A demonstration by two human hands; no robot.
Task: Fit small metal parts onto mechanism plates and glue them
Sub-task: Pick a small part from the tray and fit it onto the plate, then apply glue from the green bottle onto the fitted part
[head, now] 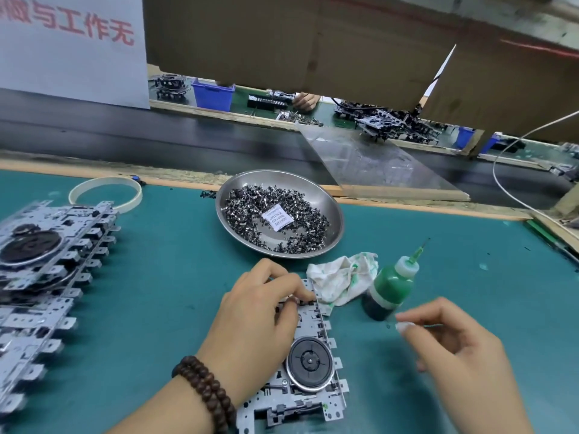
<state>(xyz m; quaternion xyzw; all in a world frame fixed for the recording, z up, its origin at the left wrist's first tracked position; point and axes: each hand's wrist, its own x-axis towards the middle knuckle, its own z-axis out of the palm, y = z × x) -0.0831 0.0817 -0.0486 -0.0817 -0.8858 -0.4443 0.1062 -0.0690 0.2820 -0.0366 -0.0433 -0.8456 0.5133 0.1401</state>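
Pinching a small part onto the plate (308,346), the left hand (260,321) worked while the right hand (448,343) hung loose and empty, so gluing from the green bottle (390,285) looked still to come.

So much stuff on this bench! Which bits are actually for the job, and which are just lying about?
For the job:
mechanism plate under the left hand
steel dish of small metal parts
green glue bottle
stack of plates

Lying about:
crumpled cloth
white ring
white packet in the dish
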